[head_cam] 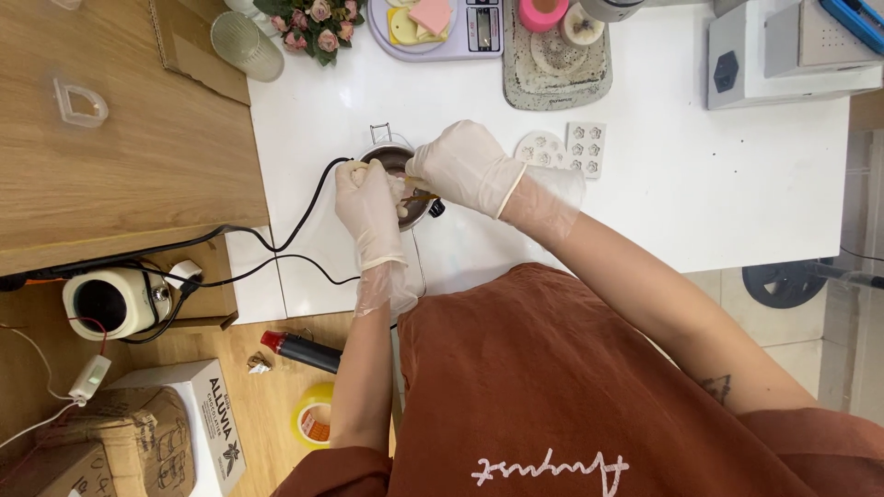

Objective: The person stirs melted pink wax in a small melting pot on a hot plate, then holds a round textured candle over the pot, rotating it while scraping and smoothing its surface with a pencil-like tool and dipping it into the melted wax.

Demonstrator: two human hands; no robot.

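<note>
Over the small metal pot (398, 175), left hand (368, 212) grips a pale lump (396, 190) at its left rim, while right hand (465, 166), nearer from the right, pinches a thin stick (419, 196).

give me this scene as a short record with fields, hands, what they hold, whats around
left hand: gloved left hand at the rim of a small metal pot, holding a pale lump over it
right hand: gloved right hand over the pot, grip closed on a thin brown stick
surface: white table
cable: black cord running left from the pot
near pot: two white flower moulds
far edge: kitchen scale, pink roll, flower bunch
floor left: cardboard boxes, yellow tape roll
</note>
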